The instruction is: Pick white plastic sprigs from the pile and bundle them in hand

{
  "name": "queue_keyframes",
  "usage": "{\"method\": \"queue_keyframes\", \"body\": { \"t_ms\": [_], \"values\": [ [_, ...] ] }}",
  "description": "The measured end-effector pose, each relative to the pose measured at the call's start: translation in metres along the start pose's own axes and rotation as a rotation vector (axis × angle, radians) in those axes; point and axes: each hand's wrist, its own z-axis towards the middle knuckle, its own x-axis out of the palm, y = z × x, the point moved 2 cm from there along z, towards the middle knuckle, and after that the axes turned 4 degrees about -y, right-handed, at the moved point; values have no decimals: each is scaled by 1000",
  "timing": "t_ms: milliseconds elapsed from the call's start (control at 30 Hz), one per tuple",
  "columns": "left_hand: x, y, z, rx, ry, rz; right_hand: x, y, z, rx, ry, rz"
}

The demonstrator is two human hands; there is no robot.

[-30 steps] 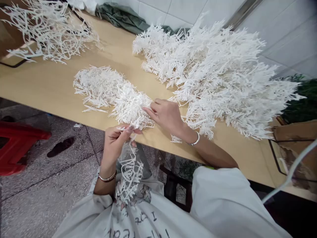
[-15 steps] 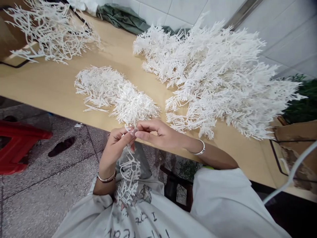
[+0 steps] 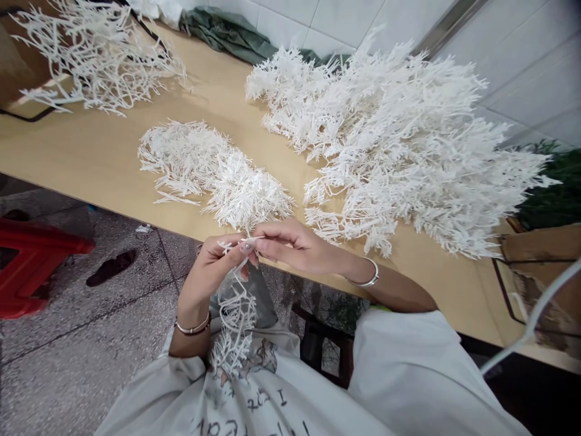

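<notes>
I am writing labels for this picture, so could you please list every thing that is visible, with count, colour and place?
branched sprig: one, white, hanging from the left hand down to the lap
small sprig piece: one, white, pinched by the right hand
sprig piles: three; small mid table, large right, loose far left
table: one, light wood
cloth: one, dark green, far table edge
stool: one, red, floor at left
shoe: one, dark, on floor
bracelets: two, silver, one per wrist
left hand: fingers closed on the sprig
right hand: fingers pinching the piece
</notes>
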Motion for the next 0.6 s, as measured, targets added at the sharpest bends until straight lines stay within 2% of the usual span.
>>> {"method": "queue_keyframes", "body": {
  "t_ms": [67, 133, 267, 367, 467, 600],
  "values": [
    [1, 0, 1, -4, -3, -26, 0, -1, 0, -16, -16, 2],
    [3, 2, 2, -59, 71, -128, 2, -2, 0, -40, -10, 89],
    [12, 8, 1, -233, 276, -472, 13, -8, -2, -15, 46, 436],
    [24, 8, -1, -300, 349, -707, 23, -12, -4, 37, 20, 669],
    [36, 6, -2, -309, 305, -879, 26, -13, -6, 65, -58, 769],
    [44, 12, -1, -302, 179, -941, 26, -12, -5, 93, -131, 820]
  ]
}}
